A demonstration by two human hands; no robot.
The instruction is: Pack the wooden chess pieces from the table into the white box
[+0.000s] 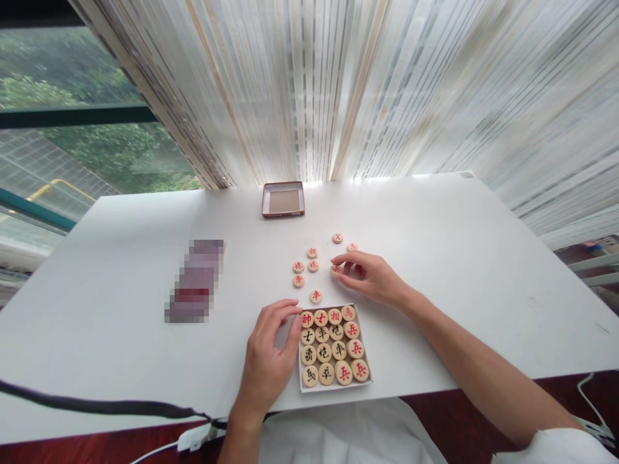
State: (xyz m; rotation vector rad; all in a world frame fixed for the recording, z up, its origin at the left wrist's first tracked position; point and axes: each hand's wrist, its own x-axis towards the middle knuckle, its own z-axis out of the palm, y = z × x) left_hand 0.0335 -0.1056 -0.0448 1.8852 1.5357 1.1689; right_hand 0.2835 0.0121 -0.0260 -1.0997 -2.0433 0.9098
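Observation:
A shallow white box (pixel 335 390) near the table's front edge holds rows of round wooden Chinese chess pieces with red and black characters. At the box's upper left corner is my left hand (pixel 271 351), thumb and fingers apart, fingertips beside the red corner piece (pixel 307 318). Beyond the box, my right hand (pixel 370 277) pinches a red-marked Chinese chess piece (pixel 335 270) between thumb and index finger at the tabletop. Several loose red-marked pieces lie around it, among them a nearer piece (pixel 316 296) and a farther piece (pixel 337 238). One piece (pixel 353 247) is partly covered by my right hand.
An open box lid (pixel 284 201) lies at the table's far edge, before a striped curtain (pixel 300 90). On the left of the white table (pixel 120 258) is a blurred-out flat object (pixel 196 280). A black strap (pixel 97 407) crosses the lower left.

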